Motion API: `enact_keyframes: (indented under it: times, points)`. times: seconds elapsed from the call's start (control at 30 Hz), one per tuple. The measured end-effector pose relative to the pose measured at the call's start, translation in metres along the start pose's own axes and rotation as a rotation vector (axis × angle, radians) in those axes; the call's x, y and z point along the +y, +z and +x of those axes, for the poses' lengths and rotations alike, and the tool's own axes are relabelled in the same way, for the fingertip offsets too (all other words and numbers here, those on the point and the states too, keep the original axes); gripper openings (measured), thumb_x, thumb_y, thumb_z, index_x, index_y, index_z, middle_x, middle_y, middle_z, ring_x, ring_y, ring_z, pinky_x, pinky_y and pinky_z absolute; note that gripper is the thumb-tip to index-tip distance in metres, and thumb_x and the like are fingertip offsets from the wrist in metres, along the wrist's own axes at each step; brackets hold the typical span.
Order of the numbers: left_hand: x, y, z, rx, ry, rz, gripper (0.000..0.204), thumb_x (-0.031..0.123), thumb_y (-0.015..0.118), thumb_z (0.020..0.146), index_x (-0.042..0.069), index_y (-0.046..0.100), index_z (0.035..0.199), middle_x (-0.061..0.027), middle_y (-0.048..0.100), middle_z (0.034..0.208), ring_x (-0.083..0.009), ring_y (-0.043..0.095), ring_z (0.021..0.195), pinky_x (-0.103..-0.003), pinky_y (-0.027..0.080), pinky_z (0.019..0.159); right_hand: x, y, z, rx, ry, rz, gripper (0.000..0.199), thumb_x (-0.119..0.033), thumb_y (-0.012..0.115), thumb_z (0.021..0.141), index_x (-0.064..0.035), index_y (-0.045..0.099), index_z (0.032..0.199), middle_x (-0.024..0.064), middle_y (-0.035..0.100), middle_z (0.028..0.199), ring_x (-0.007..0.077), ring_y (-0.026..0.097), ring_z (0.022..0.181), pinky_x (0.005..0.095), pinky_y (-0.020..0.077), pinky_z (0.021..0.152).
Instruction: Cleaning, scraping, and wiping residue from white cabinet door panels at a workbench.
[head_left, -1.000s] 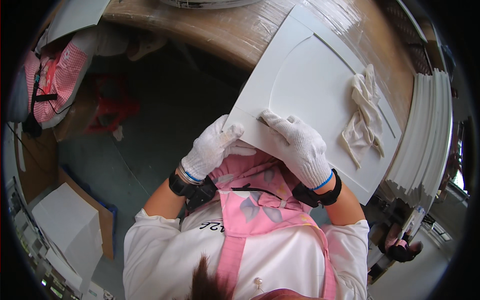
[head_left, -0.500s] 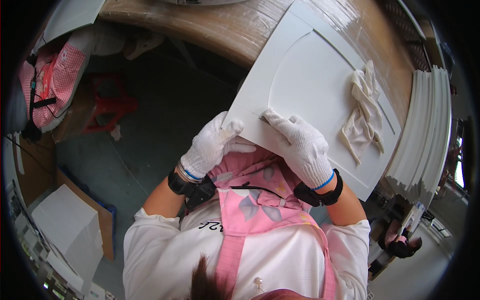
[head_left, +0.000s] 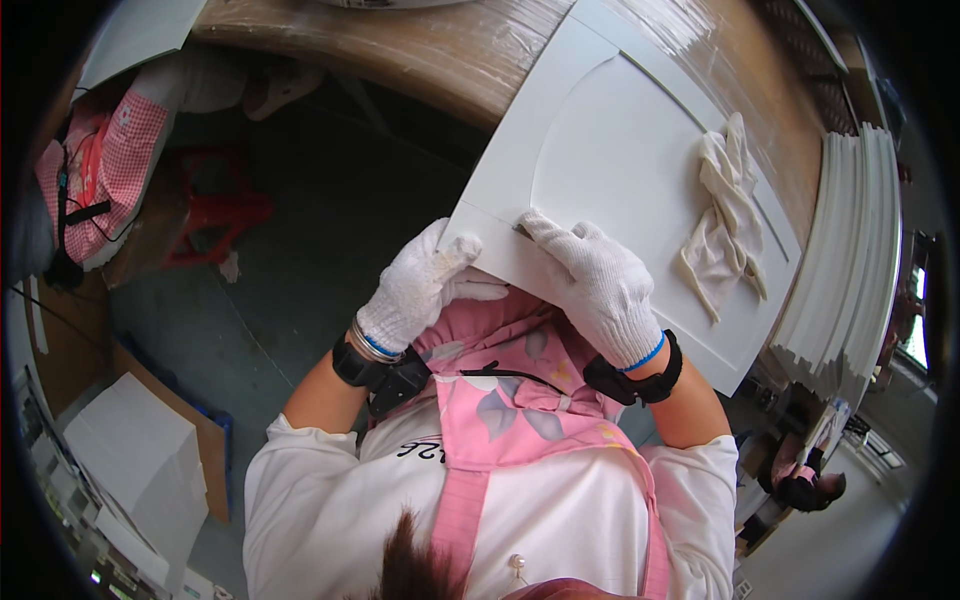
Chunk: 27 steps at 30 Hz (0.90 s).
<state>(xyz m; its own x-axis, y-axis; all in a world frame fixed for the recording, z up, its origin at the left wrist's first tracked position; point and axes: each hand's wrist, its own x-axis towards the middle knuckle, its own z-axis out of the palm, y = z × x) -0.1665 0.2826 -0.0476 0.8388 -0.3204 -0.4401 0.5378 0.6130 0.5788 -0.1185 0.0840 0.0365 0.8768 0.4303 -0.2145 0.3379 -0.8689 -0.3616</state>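
Head view: past the worktop's near edge [head_left: 430, 70], the white panel [head_left: 620, 170], pinched by the left hand [head_left: 418, 285], is best kept steady; a small dark piece [head_left: 521, 231] is held by the right hand's [head_left: 600, 280] fingertips.

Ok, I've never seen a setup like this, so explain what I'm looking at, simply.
There is no machine here: the work is done by a person's own two white-gloved hands. The view comes from a wide fisheye camera worn on that person's head and looking down, which is why straight edges bend near the rim.

A white panel with a curved recessed shape rests on a brown table and sticks out past its edge toward the person. A crumpled pale cloth lies on the panel.

The left hand grips the panel at its near-left corner. At the right hand's fingers is a small dark thing, apparently held, but too small to name.
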Motion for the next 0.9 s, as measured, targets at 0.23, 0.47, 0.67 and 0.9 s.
enact_keyframes:
  times: [0.23,0.47,0.67,0.9]
  points:
    - [0.000,0.001,0.000,-0.018,0.005,-0.014,0.044,0.027,0.051,0.103,-0.005,0.042,0.131,-0.0202,0.058,0.123,-0.0300,0.066,0.109,-0.043,0.059,0.088,-0.004,0.000,0.003,0.000,-0.006,0.021,0.034,-0.013,0.059,0.090,-0.0201,0.068,0.122,0.0123,0.062,0.083,0.0313,0.065,0.078,0.0384,0.0515,0.070]
    - [-0.001,0.000,0.000,-0.024,-0.006,-0.022,0.044,0.026,0.050,0.103,-0.005,0.041,0.132,-0.0198,0.057,0.124,-0.0294,0.066,0.108,-0.042,0.059,0.088,0.000,0.006,0.003,0.008,-0.038,-0.031,0.036,-0.015,0.057,0.091,-0.0226,0.066,0.124,0.0117,0.061,0.084,0.0314,0.065,0.076,0.0396,0.0516,0.068]
    - [0.004,0.004,0.000,-0.021,-0.018,-0.014,0.041,0.024,0.049,0.104,-0.005,0.042,0.131,-0.0195,0.057,0.124,-0.0297,0.066,0.108,-0.043,0.060,0.088,0.000,0.000,0.003,-0.056,-0.008,-0.042,0.037,-0.014,0.058,0.089,-0.0226,0.065,0.125,0.0119,0.062,0.083,0.0305,0.065,0.075,0.0396,0.0523,0.067]
    - [0.003,0.003,-0.002,-0.020,-0.016,-0.033,0.039,0.024,0.049,0.104,-0.005,0.043,0.130,-0.0195,0.058,0.124,-0.0295,0.066,0.108,-0.042,0.060,0.088,-0.005,0.002,0.009,-0.041,-0.041,-0.103,0.039,-0.013,0.057,0.089,-0.0229,0.065,0.125,0.0123,0.062,0.083,0.0316,0.065,0.075,0.0396,0.0522,0.067]
